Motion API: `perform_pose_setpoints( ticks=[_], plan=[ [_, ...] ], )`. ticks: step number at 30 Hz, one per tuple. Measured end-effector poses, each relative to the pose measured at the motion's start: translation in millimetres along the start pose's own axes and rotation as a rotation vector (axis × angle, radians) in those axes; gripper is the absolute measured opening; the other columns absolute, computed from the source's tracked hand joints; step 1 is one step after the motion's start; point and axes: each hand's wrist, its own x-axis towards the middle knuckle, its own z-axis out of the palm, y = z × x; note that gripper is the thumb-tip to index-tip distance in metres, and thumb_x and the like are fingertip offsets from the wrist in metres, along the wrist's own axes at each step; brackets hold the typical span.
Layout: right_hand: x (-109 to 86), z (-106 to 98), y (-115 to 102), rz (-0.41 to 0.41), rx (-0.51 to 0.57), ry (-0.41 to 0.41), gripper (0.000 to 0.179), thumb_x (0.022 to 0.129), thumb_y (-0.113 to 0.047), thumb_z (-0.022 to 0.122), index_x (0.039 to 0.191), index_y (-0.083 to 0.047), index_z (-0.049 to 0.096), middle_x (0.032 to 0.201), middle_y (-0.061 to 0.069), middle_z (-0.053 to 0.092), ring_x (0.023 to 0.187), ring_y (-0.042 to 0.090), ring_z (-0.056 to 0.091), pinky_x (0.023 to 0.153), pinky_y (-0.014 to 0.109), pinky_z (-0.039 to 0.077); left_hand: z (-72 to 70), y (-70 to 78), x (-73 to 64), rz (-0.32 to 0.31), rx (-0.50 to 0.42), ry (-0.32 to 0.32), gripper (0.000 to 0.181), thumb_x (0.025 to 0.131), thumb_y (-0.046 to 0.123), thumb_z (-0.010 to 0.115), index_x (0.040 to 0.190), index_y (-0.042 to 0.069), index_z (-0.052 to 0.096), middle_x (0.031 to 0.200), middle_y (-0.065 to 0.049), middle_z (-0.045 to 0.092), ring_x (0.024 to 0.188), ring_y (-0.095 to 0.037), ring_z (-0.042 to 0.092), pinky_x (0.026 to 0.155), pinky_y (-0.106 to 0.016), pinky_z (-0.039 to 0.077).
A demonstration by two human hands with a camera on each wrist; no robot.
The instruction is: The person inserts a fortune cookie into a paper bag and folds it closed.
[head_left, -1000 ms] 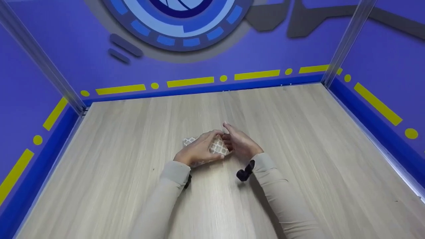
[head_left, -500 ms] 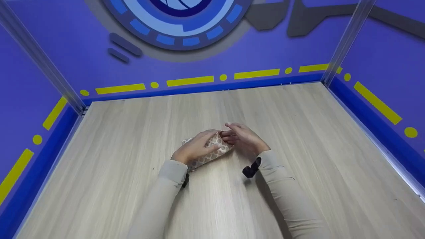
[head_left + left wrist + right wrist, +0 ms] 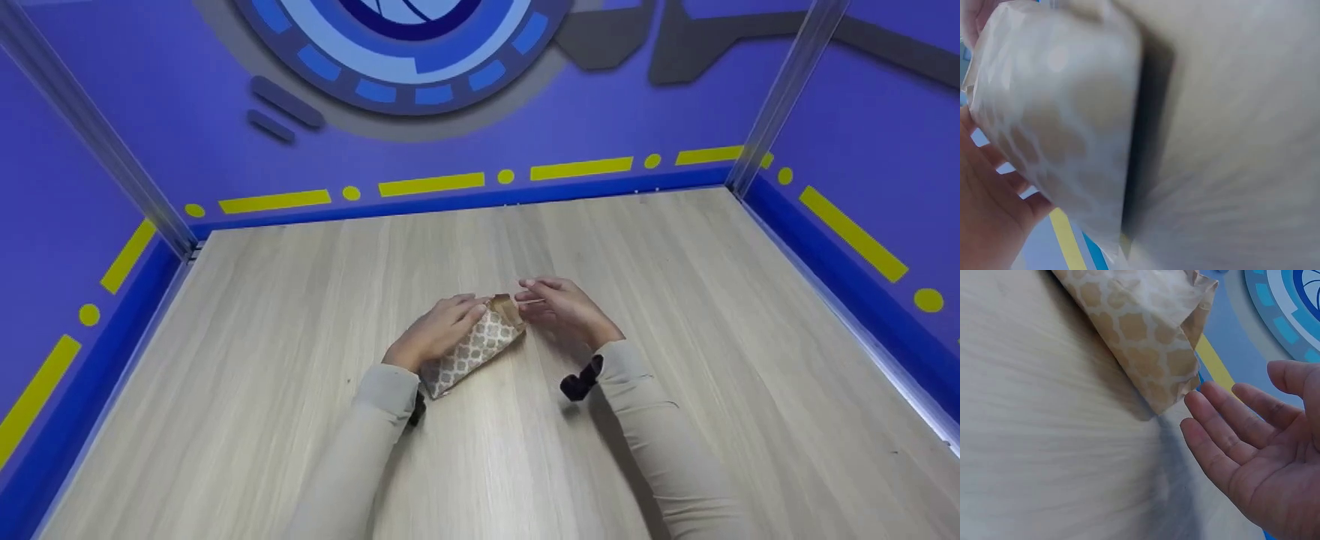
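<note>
A paper bag (image 3: 478,351) with a white and tan lattice print lies at a slant on the table, its plain brown mouth (image 3: 507,307) gaping toward the right. My left hand (image 3: 435,331) holds the bag along its upper left side, thumb on the printed face and fingers reaching over the far edge. To the right of the mouth is my right hand (image 3: 568,309), palm turned toward the bag and fingers spread. In the right wrist view, the fingertips (image 3: 1193,400) come right up to the bag's crumpled lip. What the bag contains is hidden.
The wood-grain table (image 3: 300,300) is bounded by a purple back wall (image 3: 420,161) with yellow marks and by side walls. Metal posts stand at both back corners. A dark wrist mount (image 3: 581,381) hangs below the right sleeve.
My right hand has drawn back to the right, away from the bag's mouth. The left hand has shifted slightly left, and the bag has turned, showing more of its print and its brown inside.
</note>
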Motion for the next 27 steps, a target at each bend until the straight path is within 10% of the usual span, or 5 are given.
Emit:
perform_pose_setpoints(
  ticks=[27],
  plan=[
    [-8.4,-3.4,17.5,0.099,0.022,-0.039,0.048,0.095,-0.02,0.045,0.128,0.012,0.034,0.116,0.026,0.055,0.103,0.031,0.058,0.088,0.038,0.047,5.6,-5.7,-10.7,-0.142,-0.381,0.185,0.052,0.086,0.038,0.058,0.128,0.009,0.047,0.11,-0.01,0.06,0.096,-0.02,0.06,0.077,-0.033,0.05]
  ],
)
